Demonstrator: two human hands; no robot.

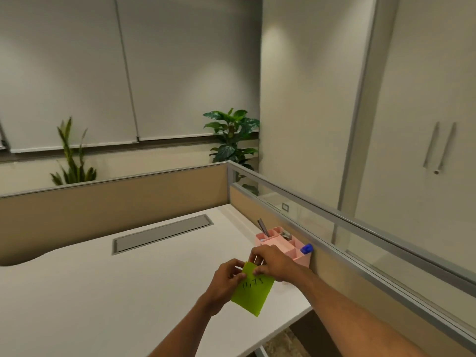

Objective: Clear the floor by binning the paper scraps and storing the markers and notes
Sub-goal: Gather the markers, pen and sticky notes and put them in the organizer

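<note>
A lime-green sticky note point(253, 292) with dark handwriting hangs above the white desk point(103, 292), pinched at its top edge by both hands. My left hand point(226, 279) grips the upper left corner. My right hand point(270, 261) grips the top from the right side. Just behind the hands, a pink desk organiser point(288, 243) stands against the partition. A blue-capped marker point(307, 248) sticks out of its near right compartment, and a grey tool leans in its far left compartment. The floor, scraps and bin are out of view.
A tan partition with a glass strip point(347, 228) borders the desk on the right and back. A grey cable hatch point(162, 233) is set into the desktop. Two potted plants point(231, 135) stand behind the partition. White cabinet doors point(425, 124) fill the right side.
</note>
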